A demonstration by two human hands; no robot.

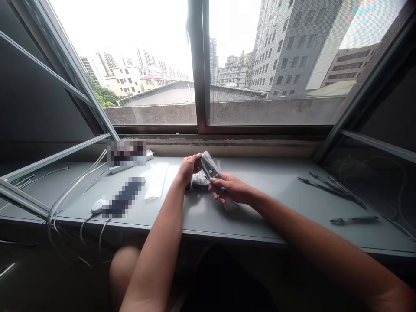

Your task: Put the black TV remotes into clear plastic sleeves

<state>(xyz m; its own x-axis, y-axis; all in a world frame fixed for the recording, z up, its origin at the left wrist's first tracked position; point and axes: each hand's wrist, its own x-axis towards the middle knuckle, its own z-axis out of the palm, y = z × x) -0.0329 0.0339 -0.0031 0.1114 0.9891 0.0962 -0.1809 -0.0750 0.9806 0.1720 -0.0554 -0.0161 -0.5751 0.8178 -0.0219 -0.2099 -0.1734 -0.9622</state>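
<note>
A dark remote control (210, 167) in a clear plastic sleeve is held at a slant above the table, in the middle of the view. My left hand (189, 168) pinches its far upper end, where the sleeve sticks out. Around the near end my right hand (229, 187) is closed, its thumb lying on the button face. Part of the clear sleeve hangs below that hand. Just behind and under the remote lies a dark bundle in crinkled clear plastic (199, 178), partly hidden by my hands, so its kind cannot be made out.
On the left of the grey table (260, 221) are white cables (69, 177), a power strip (130, 164), a white round charger (96, 206), blurred-out items and white packets (156, 181). Dark pens or cables (331, 190) and a pen (354, 220) lie right. Metal frames flank the window.
</note>
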